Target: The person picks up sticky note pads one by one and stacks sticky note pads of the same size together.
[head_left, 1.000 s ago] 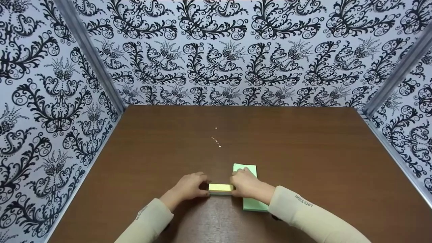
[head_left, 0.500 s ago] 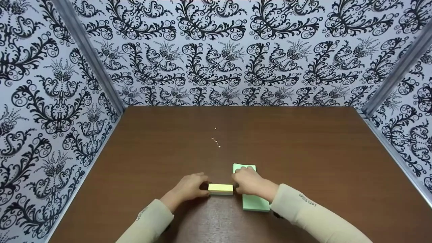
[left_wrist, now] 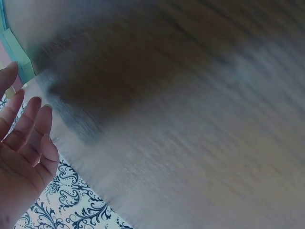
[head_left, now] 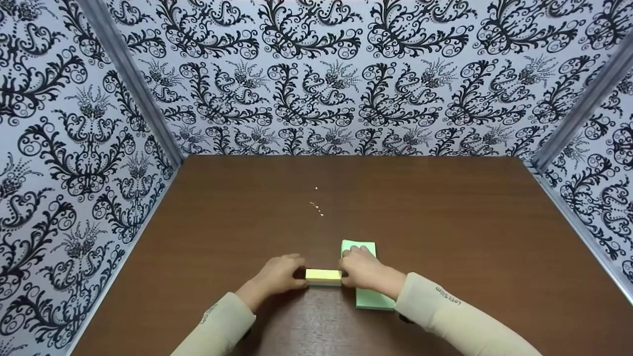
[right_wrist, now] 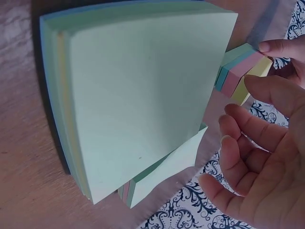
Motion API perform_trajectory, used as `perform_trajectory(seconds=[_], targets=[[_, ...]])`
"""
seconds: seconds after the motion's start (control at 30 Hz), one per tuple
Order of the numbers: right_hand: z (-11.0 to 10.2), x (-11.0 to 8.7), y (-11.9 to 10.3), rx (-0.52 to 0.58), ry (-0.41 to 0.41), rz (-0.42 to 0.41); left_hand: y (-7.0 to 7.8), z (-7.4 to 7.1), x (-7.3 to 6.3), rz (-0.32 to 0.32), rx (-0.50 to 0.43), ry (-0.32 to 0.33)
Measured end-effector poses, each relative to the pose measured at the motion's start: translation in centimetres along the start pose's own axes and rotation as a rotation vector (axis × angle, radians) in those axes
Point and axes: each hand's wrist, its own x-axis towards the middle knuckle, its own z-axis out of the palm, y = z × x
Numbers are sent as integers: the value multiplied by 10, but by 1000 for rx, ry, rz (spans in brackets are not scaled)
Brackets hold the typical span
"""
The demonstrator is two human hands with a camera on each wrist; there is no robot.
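A small block of sticky notes (head_left: 323,277), yellow on top, lies on the table between the two hands. In the right wrist view its pink, teal and green layers (right_wrist: 238,67) show. My left hand (head_left: 277,273) pinches its left end between thumb and fingers; in the left wrist view the left hand (left_wrist: 26,143) has its other fingers loosely bent. At the block's right end, my right hand (head_left: 363,268) touches it with the thumb, its fingers relaxed over green sticky notes (head_left: 374,299). The right wrist view shows the right hand (right_wrist: 262,157) beside a large green pad (right_wrist: 143,95).
Behind the large pad, another green pad (right_wrist: 169,164) with a lifted top sheet shows. The brown table (head_left: 237,207) has small bright specks (head_left: 317,207) on it, like light reflections. Patterned black-and-white walls (head_left: 316,89) stand behind and at both sides.
My right hand drew slightly to the right, off the block's end, half a second ago and is back against it now. The left hand and the block have hardly moved.
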Motion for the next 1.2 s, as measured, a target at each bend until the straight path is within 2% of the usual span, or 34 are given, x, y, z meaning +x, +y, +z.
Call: perform_trajectory(seconds=[0.3, 0.5, 0.77, 1.0, 1.2], targets=[[2, 0, 1, -15, 34, -26, 0, 2, -1, 12, 13, 4], [2, -1, 2, -11, 58, -43, 0, 2, -2, 42, -6, 33], [-7, -1, 3, 44, -34, 9, -1, 1, -1, 26, -15, 22], [-7, -2, 4, 43, -39, 30, -3, 1, -3, 19, -42, 25], [0, -2, 4, 0, -7, 27, -4, 2, -2, 26, -14, 12]])
